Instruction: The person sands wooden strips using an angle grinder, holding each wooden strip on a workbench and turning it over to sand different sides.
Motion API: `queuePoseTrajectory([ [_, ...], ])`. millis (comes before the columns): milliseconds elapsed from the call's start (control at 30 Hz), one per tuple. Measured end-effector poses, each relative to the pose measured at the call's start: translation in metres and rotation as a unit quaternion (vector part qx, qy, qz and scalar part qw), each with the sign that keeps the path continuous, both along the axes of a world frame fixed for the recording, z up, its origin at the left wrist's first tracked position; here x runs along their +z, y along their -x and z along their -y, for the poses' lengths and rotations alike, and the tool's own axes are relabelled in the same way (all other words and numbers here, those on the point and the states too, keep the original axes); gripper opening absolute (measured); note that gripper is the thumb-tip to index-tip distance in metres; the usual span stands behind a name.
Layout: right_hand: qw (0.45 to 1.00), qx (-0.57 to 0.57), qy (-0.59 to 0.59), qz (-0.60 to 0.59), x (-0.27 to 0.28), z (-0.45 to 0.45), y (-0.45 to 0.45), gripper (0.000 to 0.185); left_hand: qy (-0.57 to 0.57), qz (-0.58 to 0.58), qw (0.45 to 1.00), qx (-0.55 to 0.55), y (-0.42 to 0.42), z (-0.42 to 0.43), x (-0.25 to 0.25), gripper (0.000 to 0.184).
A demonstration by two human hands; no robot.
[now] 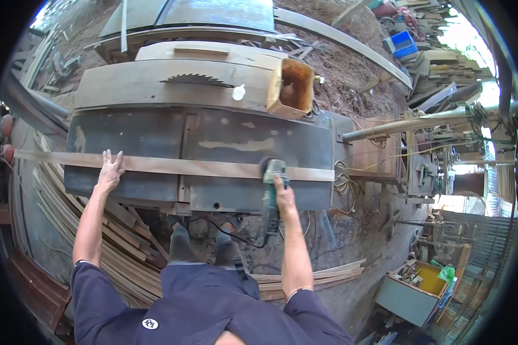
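A long thin wooden strip (201, 167) lies across the grey metal table (144, 129), its left end sticking out past the table edge. My left hand (111, 171) rests on the strip near its left part, fingers spread. In my right hand (284, 198) is a green power sander (274, 172), its round head on the strip towards the right end. The fingers wrap round the tool's body. A black cord runs from the sander down beside my legs.
Behind the metal table, a circular saw blade (197, 80) stands out of a wooden top, beside an open box (290, 89). Long wooden strips (92, 238) are stacked at the lower left. More strips (311, 278) lie low on the right. A bin (411, 296) stands lower right.
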State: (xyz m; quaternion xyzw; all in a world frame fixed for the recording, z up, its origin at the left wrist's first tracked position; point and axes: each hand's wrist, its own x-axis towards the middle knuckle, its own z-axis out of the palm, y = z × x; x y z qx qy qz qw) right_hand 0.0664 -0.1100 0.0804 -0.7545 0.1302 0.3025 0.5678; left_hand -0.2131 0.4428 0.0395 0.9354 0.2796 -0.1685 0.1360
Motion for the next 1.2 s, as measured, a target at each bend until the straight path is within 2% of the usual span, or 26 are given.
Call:
queuePoseTrajectory([
  [67, 0.999, -0.047, 0.005, -0.014, -0.003, 0.058, -0.029, 0.064, -0.011, -0.028, 1.000, -0.007, -0.006, 0.001, 0.000, 0.079],
  [167, 0.994, -0.104, -0.001, -0.019, -0.004, 0.129, -0.068, 0.072, -0.046, -0.047, 0.998, -0.021, -0.005, -0.002, -0.022, 0.081],
  [300, 0.980, -0.195, -0.048, 0.000, -0.008, 0.195, -0.109, 0.080, -0.055, -0.051, 0.997, -0.012, -0.014, 0.011, -0.013, 0.080],
  [367, 0.971, -0.226, -0.070, 0.015, -0.014, 0.219, -0.113, 0.080, 0.007, 0.003, 1.000, -0.003, -0.021, 0.025, 0.009, 0.077],
  [433, 0.962, -0.257, -0.088, 0.016, -0.021, 0.225, -0.096, 0.080, -0.001, 0.104, 0.995, -0.001, -0.025, 0.031, 0.008, 0.068],
  [467, 0.953, -0.285, -0.098, 0.030, -0.016, 0.215, -0.076, 0.080, -0.071, 0.144, 0.986, -0.040, -0.021, 0.030, -0.003, 0.064],
  [533, 0.955, -0.267, -0.113, 0.057, 0.011, 0.175, -0.026, 0.074, -0.093, 0.136, 0.982, -0.097, -0.030, 0.026, 0.006, 0.063],
  [667, 0.975, -0.160, -0.147, 0.055, 0.041, 0.087, 0.057, 0.068, -0.091, 0.036, 0.984, -0.150, -0.048, 0.022, 0.032, 0.060],
  [733, 0.983, -0.106, -0.150, 0.005, 0.050, 0.036, 0.087, 0.056, -0.085, 0.034, 0.983, -0.162, -0.048, 0.023, 0.040, 0.060],
  [800, 0.995, -0.034, -0.097, -0.005, 0.051, -0.018, 0.108, 0.055, -0.044, 0.033, 0.985, -0.166, -0.040, 0.014, 0.024, 0.054],
  [867, 0.994, 0.046, -0.092, -0.020, 0.063, -0.079, 0.123, 0.053, -0.031, 0.037, 0.985, -0.167, -0.035, 0.012, 0.018, 0.049],
  [933, 0.990, 0.137, -0.034, 0.024, 0.035, -0.130, 0.134, 0.055, -0.026, 0.037, 0.984, -0.172, -0.033, 0.010, 0.018, 0.047],
  [1000, 0.975, 0.220, 0.030, 0.031, 0.046, -0.186, 0.139, 0.079, -0.027, 0.017, 0.980, -0.196, -0.035, 0.007, 0.016, 0.047],
  [1067, 0.959, 0.278, 0.045, 0.027, 0.045, -0.233, 0.144, 0.088, -0.024, 0.010, 0.979, -0.204, -0.036, 0.005, 0.016, 0.048],
  [1133, 0.948, 0.313, 0.050, 0.016, 0.058, -0.266, 0.146, 0.093, -0.031, -0.004, 0.979, -0.203, -0.038, 0.006, 0.016, 0.049],
  [1200, 0.940, 0.328, 0.092, 0.030, 0.046, -0.283, 0.149, 0.090, -0.045, -0.001, 0.976, -0.214, -0.037, 0.005, 0.012, 0.054],
])
